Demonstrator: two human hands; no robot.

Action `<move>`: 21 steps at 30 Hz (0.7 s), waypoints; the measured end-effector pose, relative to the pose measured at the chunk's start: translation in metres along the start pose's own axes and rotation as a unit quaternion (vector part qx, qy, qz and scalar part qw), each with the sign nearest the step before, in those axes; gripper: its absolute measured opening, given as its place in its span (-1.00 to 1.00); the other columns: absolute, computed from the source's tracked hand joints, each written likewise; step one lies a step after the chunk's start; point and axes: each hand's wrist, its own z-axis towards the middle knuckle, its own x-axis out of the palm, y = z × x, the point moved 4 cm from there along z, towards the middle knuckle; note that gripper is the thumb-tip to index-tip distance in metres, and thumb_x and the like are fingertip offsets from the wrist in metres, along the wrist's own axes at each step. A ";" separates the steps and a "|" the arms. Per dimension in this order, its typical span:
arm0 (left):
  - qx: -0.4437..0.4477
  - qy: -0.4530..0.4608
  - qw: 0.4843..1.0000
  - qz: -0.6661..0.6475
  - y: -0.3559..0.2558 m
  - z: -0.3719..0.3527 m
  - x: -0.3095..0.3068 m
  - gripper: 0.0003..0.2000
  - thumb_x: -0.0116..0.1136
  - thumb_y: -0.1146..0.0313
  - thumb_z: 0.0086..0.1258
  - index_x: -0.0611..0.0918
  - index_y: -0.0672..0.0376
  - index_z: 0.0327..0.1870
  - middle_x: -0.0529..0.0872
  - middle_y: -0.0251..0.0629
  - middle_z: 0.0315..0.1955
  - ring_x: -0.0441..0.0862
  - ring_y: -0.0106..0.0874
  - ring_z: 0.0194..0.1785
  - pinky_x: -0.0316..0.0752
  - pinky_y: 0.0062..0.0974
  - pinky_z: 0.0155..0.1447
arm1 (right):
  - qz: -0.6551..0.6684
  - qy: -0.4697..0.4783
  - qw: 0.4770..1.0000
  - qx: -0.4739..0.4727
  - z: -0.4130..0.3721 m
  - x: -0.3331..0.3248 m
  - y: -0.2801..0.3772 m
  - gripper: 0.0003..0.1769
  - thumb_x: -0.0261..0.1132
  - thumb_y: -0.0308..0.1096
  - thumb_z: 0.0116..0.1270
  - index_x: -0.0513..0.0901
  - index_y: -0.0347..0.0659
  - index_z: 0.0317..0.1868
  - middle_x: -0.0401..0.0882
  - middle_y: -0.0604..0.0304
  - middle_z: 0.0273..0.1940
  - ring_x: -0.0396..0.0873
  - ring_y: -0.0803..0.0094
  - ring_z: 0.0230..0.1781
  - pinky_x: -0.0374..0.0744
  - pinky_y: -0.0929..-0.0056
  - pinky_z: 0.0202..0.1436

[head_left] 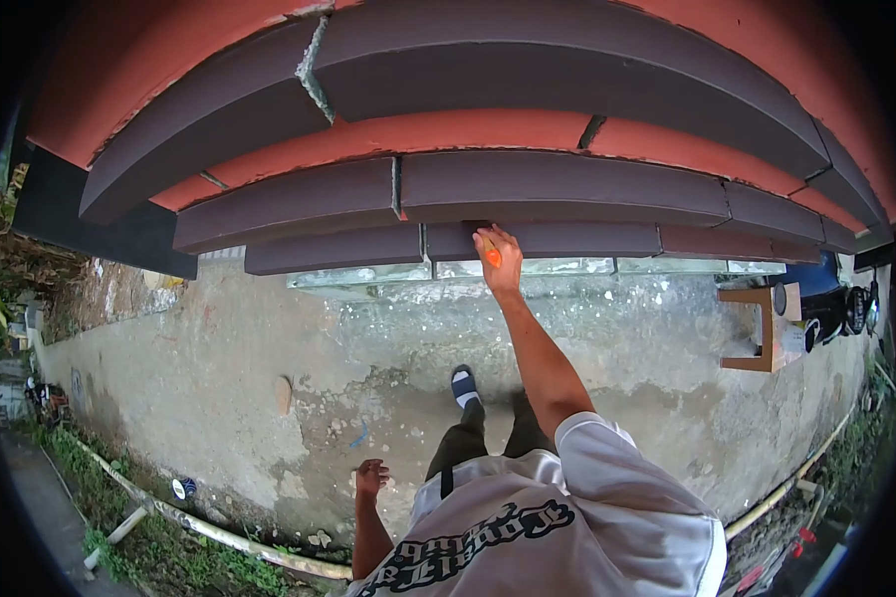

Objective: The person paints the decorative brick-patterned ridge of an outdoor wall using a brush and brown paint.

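Observation:
My right hand [500, 257] is raised against the lowest dark grey ledge [577, 239] of the wall. Its fingers are wrapped round an orange-handled tool [492, 255]; the tool's far end is hidden at the dark ledge. Above it run more dark grey bands [567, 186] split by narrow joints, with a coral-red strip [468, 129] between them. Down at my left side, away from the wall, my left hand [371, 478] hangs with its fingers apart and nothing in it.
A wooden stool [750, 328] stands at the right near dark items by the wall. On the concrete ground [239, 368] lie a tan slipper-like piece [284, 395] and a round lid [183, 489]. A long pale pipe [219, 538] edges the greenery behind me.

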 end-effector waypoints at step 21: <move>-0.007 0.028 0.998 0.052 -0.028 -0.039 0.130 -0.69 -0.03 0.23 0.47 0.61 0.12 0.10 0.76 -0.21 -0.23 0.67 -0.41 -0.38 0.56 -0.45 -0.28 | -0.071 -0.122 0.988 0.059 0.071 -0.280 -0.183 -0.74 0.39 -0.24 0.39 0.77 -0.31 -0.15 0.78 -0.07 -0.18 0.75 -0.02 -0.09 0.63 0.29 0.00</move>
